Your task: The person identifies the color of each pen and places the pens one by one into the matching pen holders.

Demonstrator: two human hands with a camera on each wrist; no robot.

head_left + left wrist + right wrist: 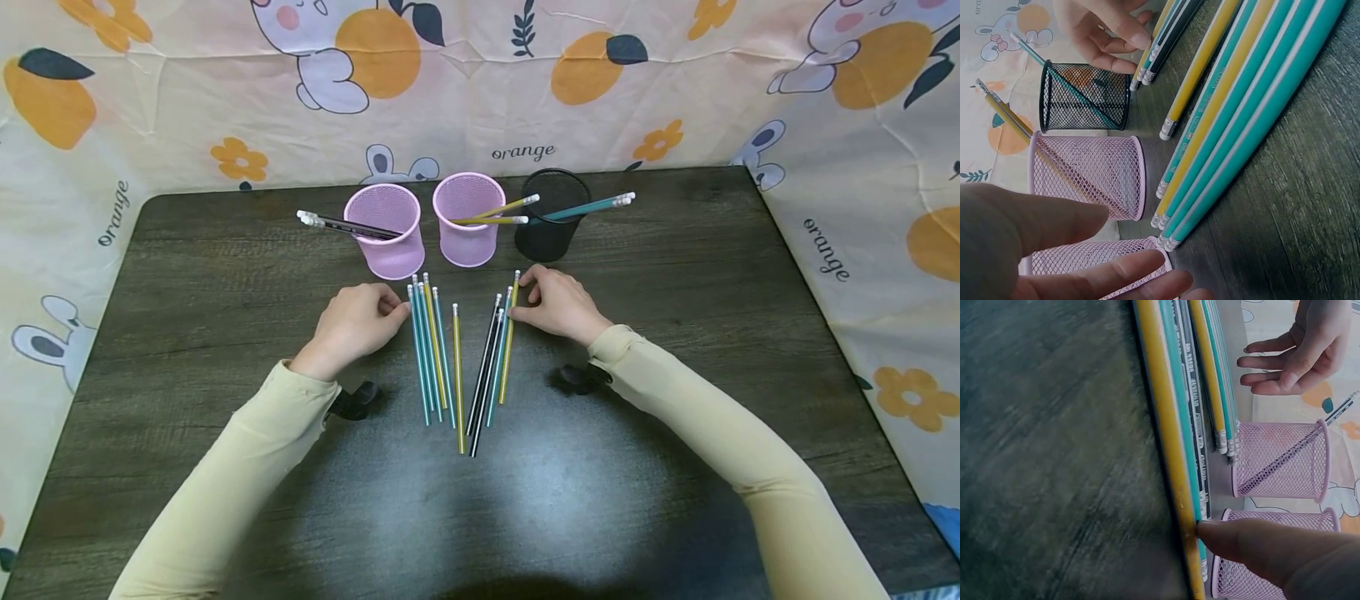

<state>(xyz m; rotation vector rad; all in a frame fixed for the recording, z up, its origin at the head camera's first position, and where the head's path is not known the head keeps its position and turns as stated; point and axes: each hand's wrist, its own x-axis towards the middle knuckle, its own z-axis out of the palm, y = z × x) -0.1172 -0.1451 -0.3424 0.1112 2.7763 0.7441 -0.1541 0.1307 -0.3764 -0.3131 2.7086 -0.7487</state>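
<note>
My right hand (558, 304) pinches a yellow pencil (508, 358) near its eraser end, at the right edge of a small bunch. In the right wrist view its thumb (1241, 544) lies on that pencil. Beside it are a teal pencil (492, 400) and two black pencils (480, 392). My left hand (360, 321) is held loosely beside another bunch of several teal pencils (417, 358) with one yellow pencil among them; the left wrist view shows nothing in its fingers. A single yellow pencil (458, 383) lies between the bunches.
Behind the pencils stand three mesh cups. The left pink cup (397, 254) holds black pencils, the middle pink cup (468, 246) yellow pencils, and the black cup (543, 242) teal pencils. All stand on a dark wooden table (225, 250) before a patterned cloth (465, 108).
</note>
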